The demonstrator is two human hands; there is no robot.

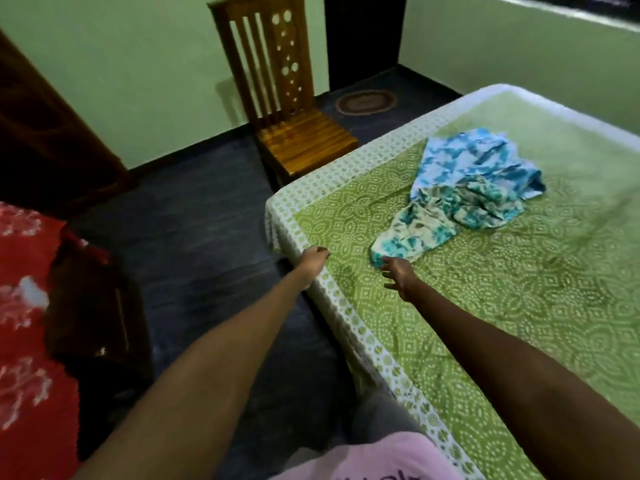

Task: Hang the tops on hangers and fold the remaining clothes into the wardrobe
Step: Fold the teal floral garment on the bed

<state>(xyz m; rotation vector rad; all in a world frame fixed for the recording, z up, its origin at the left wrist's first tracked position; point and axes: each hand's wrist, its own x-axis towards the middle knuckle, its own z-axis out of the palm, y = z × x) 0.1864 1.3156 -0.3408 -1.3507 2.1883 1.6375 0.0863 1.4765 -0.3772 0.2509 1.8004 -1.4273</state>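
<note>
- A bed (519, 323) covered by a green patterned sheet with a white dotted border is seen at the right; its far and right edges are cut off by the frame.
- Two crumpled garments are found on the sheet near the bed's near-left corner: a blue-and-white tie-dye garment (478, 164) farther back, and a teal-and-cream tie-dye garment (433, 220) in front, partly overlapping it. What kind of clothes these are cannot be told from the bunched folds.
- The right hand (398, 275) is held just over the sheet with fingers spread and relaxed; its fingertips are at the near edge of the teal-and-cream garment, and whether they touch the cloth cannot be made out. Nothing is gripped by it.
- The left hand (313, 259) is placed at the bed's white border, fingers curled under; blur and the viewing angle hide whether the sheet edge is pinched, so its grip cannot be told.
- A wooden chair (287, 109) is stood against the green wall beyond the bed's corner.
- A small oval rug (365, 102) is seen on the dark floor behind it, dim and indistinct.
- A red patterned cloth (24, 323) is cut off at the left edge, beside a dark shape that is too shadowed to identify.
</note>
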